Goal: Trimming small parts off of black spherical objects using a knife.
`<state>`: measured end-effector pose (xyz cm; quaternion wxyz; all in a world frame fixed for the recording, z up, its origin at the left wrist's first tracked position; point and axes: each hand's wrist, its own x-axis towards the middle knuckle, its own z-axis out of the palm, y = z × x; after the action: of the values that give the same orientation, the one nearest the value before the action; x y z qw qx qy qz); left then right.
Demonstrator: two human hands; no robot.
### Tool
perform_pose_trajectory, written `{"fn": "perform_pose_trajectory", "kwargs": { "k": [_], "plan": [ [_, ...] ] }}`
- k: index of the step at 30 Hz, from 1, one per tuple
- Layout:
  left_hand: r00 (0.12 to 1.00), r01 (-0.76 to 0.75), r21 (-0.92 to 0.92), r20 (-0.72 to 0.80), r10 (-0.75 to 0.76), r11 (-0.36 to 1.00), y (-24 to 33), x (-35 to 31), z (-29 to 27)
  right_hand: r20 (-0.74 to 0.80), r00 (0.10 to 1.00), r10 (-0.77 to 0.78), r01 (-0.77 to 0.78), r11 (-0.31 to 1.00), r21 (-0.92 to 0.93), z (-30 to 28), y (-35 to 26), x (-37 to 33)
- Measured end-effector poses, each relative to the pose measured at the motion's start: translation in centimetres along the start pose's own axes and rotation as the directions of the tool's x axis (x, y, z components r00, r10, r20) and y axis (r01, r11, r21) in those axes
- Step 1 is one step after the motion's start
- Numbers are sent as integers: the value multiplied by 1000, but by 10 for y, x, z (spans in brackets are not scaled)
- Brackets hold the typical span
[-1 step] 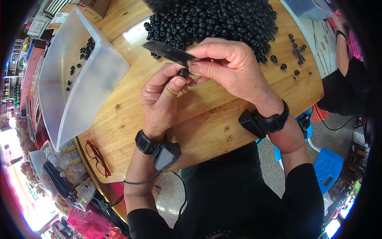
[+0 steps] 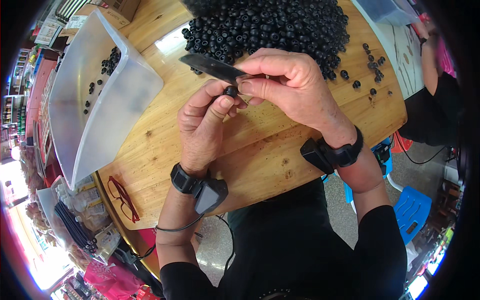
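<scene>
Left hand (image 2: 204, 117) pinches a black bead (image 2: 230, 91) while right hand (image 2: 300, 90) grips a dark blade (image 2: 210, 65) (near end mostly hidden).

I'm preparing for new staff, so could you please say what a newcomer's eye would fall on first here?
Probably the huge heap of round black pieces on the far side of the wooden table. Next comes the dark blade in the right hand, close to the black piece in the left hand.

Both hands (image 2: 204, 116) (image 2: 297, 91) close together, fingers (image 2: 202, 96) bent, forearms (image 2: 174, 220) angled inward
</scene>
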<state>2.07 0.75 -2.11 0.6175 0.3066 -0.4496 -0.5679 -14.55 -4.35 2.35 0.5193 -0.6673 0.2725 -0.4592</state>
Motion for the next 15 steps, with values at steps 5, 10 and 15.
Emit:
{"fn": "perform_pose_trajectory", "kwargs": {
  "k": [5,10,15],
  "plan": [
    [999,11,-40,-37,-12,999,-1,0,-2,24,997,-72,74,992,-106,4,2,0],
    [999,6,-9,-40,-6,1000,-2,1,-3,-25,993,-116,107,965,-239,5,5,-1],
    [998,-37,-39,52,39,999,-4,0,-9,-37,995,-89,78,969,-235,4,2,0]
  ]
}}
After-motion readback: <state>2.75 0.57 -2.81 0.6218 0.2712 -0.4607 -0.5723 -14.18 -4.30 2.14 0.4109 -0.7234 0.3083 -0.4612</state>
